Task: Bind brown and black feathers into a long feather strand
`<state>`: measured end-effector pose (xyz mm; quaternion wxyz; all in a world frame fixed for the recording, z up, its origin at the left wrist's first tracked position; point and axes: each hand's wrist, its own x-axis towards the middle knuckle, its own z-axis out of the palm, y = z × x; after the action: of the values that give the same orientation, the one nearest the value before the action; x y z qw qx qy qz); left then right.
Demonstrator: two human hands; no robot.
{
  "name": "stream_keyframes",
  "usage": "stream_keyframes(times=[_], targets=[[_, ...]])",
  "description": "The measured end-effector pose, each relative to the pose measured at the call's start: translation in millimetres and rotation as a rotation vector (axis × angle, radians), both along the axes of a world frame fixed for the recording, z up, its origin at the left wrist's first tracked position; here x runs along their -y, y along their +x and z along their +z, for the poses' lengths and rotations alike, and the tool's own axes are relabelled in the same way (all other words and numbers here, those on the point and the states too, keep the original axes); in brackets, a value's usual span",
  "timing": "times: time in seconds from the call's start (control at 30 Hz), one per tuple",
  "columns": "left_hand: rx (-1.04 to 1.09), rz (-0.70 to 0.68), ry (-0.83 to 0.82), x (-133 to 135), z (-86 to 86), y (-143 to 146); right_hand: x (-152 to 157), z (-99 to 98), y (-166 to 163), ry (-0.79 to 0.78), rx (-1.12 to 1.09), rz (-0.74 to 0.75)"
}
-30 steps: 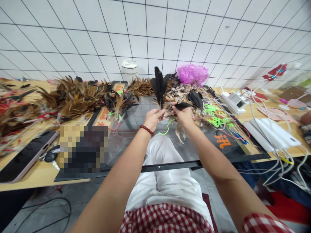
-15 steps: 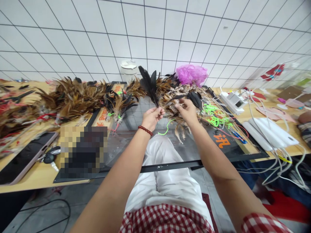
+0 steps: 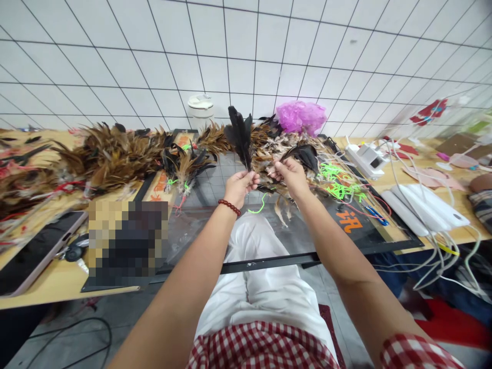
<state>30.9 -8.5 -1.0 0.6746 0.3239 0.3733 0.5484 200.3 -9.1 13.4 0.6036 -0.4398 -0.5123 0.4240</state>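
Note:
My left hand (image 3: 241,187), a red bead bracelet at its wrist, pinches the quills of a small bunch of black feathers (image 3: 240,136) standing upright. To its right, my right hand (image 3: 291,175) has its fingertips pressed together; what they hold is too small to make out. Black feathers (image 3: 307,156) lie just behind that hand. Beneath and beyond both hands spreads a pile of brown and pale feathers (image 3: 265,143). A bright green cord (image 3: 262,204) lies below and between my hands on the dark glass panel (image 3: 200,225).
Left of me lie a heap of brown feathers (image 3: 115,148), tied feather bunches (image 3: 186,169), a phone (image 3: 42,251) and keys (image 3: 75,251). Behind stand a white cup (image 3: 200,110) and pink plastic bag (image 3: 301,117). Green cords (image 3: 340,182), blue pens (image 3: 376,215) and cabled white power banks (image 3: 426,210) lie right.
My right hand has shifted slightly left and its fingers are closer together. The dark feather that stuck out leftward from it no longer shows there. The feathers in my left hand stand closer together.

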Motion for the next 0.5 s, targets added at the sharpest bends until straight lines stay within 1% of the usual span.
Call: stream_keyframes(times=[0.13,0.3,0.4,0.5], targets=[[-0.016,0.004,-0.003,1,0.3,1,2,0.2,-1,-0.042,0.011,-0.008],[-0.083,-0.059,-0.024,4,2.0,3,2,-1.6,-11,-0.089,0.061,0.032],[-0.136,-0.112,-0.011,6,1.6,5,1,-7.0,-17,-0.039,0.085,-0.014],[-0.2,-0.164,0.013,7,0.1,7,2,-12.0,-18,0.083,0.165,-0.073]])
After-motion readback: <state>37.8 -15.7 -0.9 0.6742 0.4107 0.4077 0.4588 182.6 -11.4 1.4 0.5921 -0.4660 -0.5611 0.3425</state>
